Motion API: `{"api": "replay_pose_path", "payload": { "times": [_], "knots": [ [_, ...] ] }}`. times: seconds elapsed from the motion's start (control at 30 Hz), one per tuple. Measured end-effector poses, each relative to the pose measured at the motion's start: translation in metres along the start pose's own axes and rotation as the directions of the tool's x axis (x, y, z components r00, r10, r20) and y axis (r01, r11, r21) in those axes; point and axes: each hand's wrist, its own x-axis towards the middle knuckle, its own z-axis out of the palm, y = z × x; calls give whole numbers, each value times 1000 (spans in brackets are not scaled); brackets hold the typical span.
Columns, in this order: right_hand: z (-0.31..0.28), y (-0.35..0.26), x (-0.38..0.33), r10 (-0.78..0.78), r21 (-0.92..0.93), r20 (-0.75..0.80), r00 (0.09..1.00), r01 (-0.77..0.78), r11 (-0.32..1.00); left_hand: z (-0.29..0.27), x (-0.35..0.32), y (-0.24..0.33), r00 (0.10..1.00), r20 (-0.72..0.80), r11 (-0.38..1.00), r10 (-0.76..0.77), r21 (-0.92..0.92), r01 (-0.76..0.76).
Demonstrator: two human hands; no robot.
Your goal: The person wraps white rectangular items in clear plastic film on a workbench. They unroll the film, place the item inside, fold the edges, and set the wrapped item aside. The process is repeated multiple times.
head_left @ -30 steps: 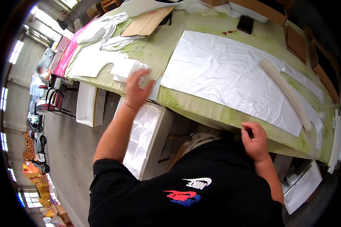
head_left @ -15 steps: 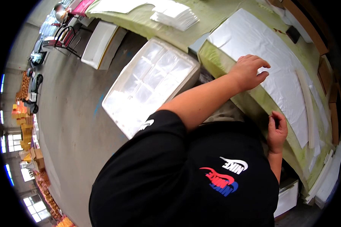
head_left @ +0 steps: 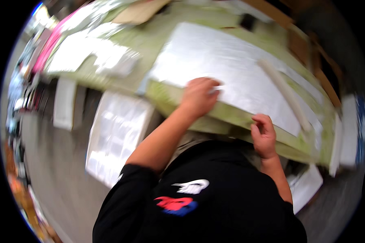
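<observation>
A large smooth white sheet [head_left: 231, 77] lies across a table under a pale green cover [head_left: 178, 95]. My left hand [head_left: 199, 97] is over the sheet's near left edge, with its fingers bent and the thumb apart from them. White shows in the gap, and it looks like the sheet behind. Farther right, my right hand [head_left: 264, 135] hovers by the table's front edge, loosely curled, with a gap between thumb and fingers and nothing visible in it. A long pale strip [head_left: 284, 93] rests across the right part of the sheet. Motion blurs the picture.
Left of my left forearm stands a white crate [head_left: 117, 133] with clear-wrapped contents in rows. Clear plastic packets [head_left: 115, 60] lie on the table's left part, below brown cardboard [head_left: 140, 11]. A small black object [head_left: 246, 21] sits at the back. A white box [head_left: 306, 188] stands low at right.
The whole view has swung, so the table now runs more across it and the crate appears farther left. My left hand is nearer the sheet's front edge, its fingers more bent.
</observation>
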Motion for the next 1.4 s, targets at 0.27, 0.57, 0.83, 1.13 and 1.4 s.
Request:
{"api": "replay_pose_path", "payload": {
  "times": [0.27,0.57,0.83,1.13,1.4],
  "knots": [
    [-192,38,24,-215,-835,-284,934,-130,535,-8,3,5,997,71,998,-36,52,33],
    [-194,26,15,424,-757,-82,902,-333,562,-3,15,19,992,125,999,0,54,-7],
    [-193,21,-6,246,-580,-332,911,-403,708,17,40,39,983,182,996,-32,-72,45],
    [-78,-23,-30,335,-271,-177,925,-373,887,101,76,119,763,512,908,395,-344,-239],
    [-87,-25,-43,408,-177,-165,898,-434,883,122,74,134,752,482,861,449,-8,-509]
  ]
}}
